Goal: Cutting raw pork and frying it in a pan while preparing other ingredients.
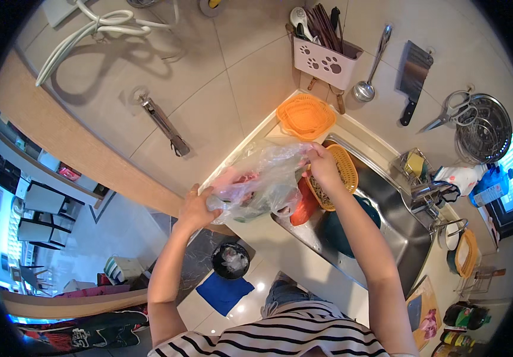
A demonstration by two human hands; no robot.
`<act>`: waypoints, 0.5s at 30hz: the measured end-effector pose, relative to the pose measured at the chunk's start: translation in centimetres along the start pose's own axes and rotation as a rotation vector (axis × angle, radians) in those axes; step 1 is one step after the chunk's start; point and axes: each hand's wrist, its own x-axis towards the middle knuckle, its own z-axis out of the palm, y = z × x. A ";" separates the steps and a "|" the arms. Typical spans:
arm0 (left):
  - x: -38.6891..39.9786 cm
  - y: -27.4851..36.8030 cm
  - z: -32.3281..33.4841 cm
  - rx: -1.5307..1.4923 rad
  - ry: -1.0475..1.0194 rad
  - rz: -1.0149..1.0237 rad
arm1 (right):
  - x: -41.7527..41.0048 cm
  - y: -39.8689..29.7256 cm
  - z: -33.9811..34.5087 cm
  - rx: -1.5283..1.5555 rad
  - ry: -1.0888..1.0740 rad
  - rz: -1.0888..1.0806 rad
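A clear plastic bag [256,178] is stretched between my two hands above the counter corner, left of the sink. Pink-red and green contents show through its film, too blurred to name. My left hand [197,209] grips the bag's left edge, thumb toward me. With bent fingers my right hand [323,165] pinches the bag's upper right end. Just under my right hand, a yellow plastic basket [343,167] with small greyish-brown items sits over the sink. A red bag or item [300,207] lies beside it, partly covered by the clear bag.
Right of the basket is a steel sink [399,227] with a teal basin [345,236] in it, partly behind my forearm. Orange baskets [305,116] stand in the corner. A cleaver [414,80] and scissors [455,109] hang on the wall. A black bin [229,250] stands below.
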 end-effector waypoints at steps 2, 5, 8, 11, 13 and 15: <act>0.5 -2.2 1.7 0.021 -0.021 -0.024 | -0.1 -0.3 0.7 0.003 -0.030 0.008; 1.2 -1.8 2.3 0.072 -0.135 -0.070 | -0.4 -0.5 0.6 0.031 -0.016 0.037; 1.7 -3.4 4.6 0.194 -0.210 -0.137 | -0.8 -0.1 0.4 0.075 -0.026 0.049; 1.6 -3.7 5.1 0.206 -0.130 -0.141 | -0.9 0.5 -0.5 0.118 -0.018 0.114; 1.9 -3.2 3.7 -0.116 0.044 -0.089 | -1.1 0.5 -0.6 0.151 0.033 0.181; 3.2 -1.8 0.4 -0.504 0.151 -0.020 | -0.5 0.2 0.7 0.189 0.028 0.173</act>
